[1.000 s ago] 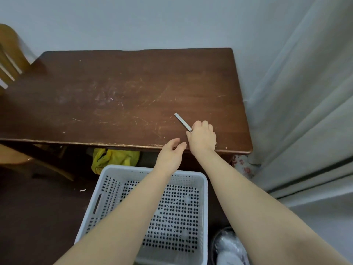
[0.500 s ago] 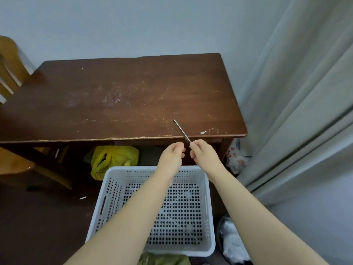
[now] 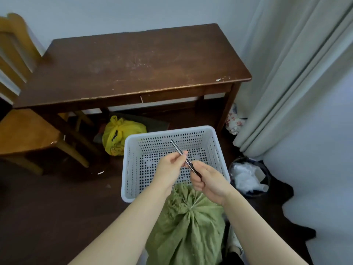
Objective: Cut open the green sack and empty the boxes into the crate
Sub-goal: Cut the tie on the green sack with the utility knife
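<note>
A green sack [image 3: 188,224], gathered and tied at its neck with a pale string, stands on the floor just below my hands. Behind it sits a white perforated crate [image 3: 131,169] with nothing visible inside. My right hand [image 3: 209,181] grips the dark handle of a thin metal-bladed cutter [image 3: 177,148], whose blade points up and away over the crate. My left hand [image 3: 172,165] pinches the blade near its middle. Both hands hover above the sack's neck. No boxes are visible.
A dark wooden table [image 3: 133,62] stands beyond the crate, with a yellow plastic bag [image 3: 120,134] under it. A wooden chair [image 3: 21,119] is at the left. A bin with a white liner [image 3: 248,176] and a grey curtain [image 3: 290,77] are at the right.
My right hand lifted the cutter off the table and drew it back over the crate. My left hand joined it on the blade. The view tilted down, bringing the green sack into sight.
</note>
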